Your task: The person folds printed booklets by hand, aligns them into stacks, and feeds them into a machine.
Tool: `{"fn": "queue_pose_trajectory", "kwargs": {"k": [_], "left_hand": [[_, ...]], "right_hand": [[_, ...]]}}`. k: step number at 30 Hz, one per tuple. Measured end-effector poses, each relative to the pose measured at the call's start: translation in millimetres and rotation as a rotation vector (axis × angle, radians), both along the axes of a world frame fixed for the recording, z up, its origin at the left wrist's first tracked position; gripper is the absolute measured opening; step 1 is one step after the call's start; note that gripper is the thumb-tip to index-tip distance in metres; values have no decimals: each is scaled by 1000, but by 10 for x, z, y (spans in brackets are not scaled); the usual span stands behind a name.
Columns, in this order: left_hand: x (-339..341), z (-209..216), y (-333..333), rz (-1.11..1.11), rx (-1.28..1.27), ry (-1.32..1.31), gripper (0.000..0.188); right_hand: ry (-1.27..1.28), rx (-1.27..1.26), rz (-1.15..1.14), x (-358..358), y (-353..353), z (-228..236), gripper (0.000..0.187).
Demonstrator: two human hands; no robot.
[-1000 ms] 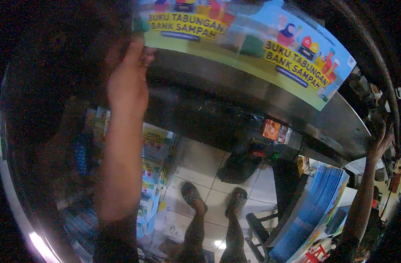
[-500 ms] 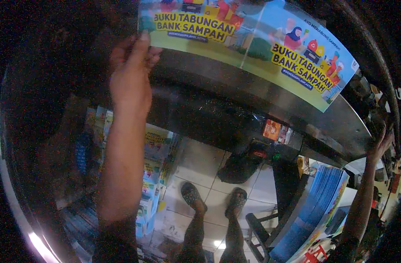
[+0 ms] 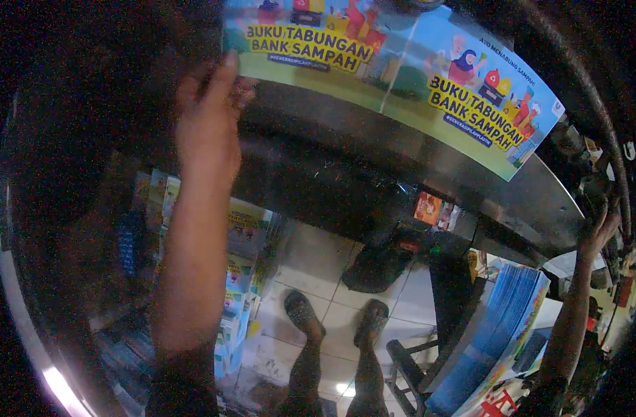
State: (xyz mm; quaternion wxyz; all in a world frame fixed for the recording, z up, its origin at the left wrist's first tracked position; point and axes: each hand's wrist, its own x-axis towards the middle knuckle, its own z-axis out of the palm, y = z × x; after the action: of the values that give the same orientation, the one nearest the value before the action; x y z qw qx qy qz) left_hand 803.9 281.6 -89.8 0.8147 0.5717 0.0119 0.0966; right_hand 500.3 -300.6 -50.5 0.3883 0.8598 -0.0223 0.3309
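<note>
A glossy printed sheet [image 3: 401, 76] with colourful cartoon covers, blue above and green below, lies along the far side of a steel machine table [image 3: 345, 174]. My left hand [image 3: 207, 125] is raised to the sheet's lower left corner, thumb and fingertips pinched on that edge. Far right, my right hand [image 3: 599, 233] reaches up, its fingers curled over a dark part at the table's right end; what it grips is too dark to make out. Both forearms rise from the lower edge.
Below the table are my two feet in sandals [image 3: 304, 313] on pale floor tiles, with a dark bag [image 3: 377, 267] beside them. Stacks of printed booklets [image 3: 241, 278] stand at left, and a tall blue stack [image 3: 498, 326] at lower right. A dark stool frame [image 3: 408, 361] is near my feet.
My left hand has risen from below the sheet to its lower left corner and taken hold of the edge. The right hand has stayed at the table's right end.
</note>
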Motion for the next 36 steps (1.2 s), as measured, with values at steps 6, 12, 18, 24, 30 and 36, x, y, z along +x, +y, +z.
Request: {"fn": "queue_pose_trajectory", "kwargs": {"k": [6, 12, 18, 24, 30, 36], "left_hand": [[2, 28, 17, -10, 22, 40, 38], [-37, 91, 29, -16, 66, 56, 42], [-538, -195, 110, 232, 689, -73, 40], [-1850, -381, -200, -19, 523, 149, 27], [-3203, -921, 318, -130, 721, 287, 19], [-4535, -1172, 691, -343, 1058, 418, 22]], "right_hand": [[-10, -74, 6, -223, -471, -170, 56], [3, -52, -120, -328, -561, -200, 55], [4, -16, -99, -332, -457, -372, 53], [25, 3, -106, -314, -539, -300, 52], [-17, 61, -60, 111, 84, -211, 49], [-124, 139, -115, 96, 11, 144, 39]]}}
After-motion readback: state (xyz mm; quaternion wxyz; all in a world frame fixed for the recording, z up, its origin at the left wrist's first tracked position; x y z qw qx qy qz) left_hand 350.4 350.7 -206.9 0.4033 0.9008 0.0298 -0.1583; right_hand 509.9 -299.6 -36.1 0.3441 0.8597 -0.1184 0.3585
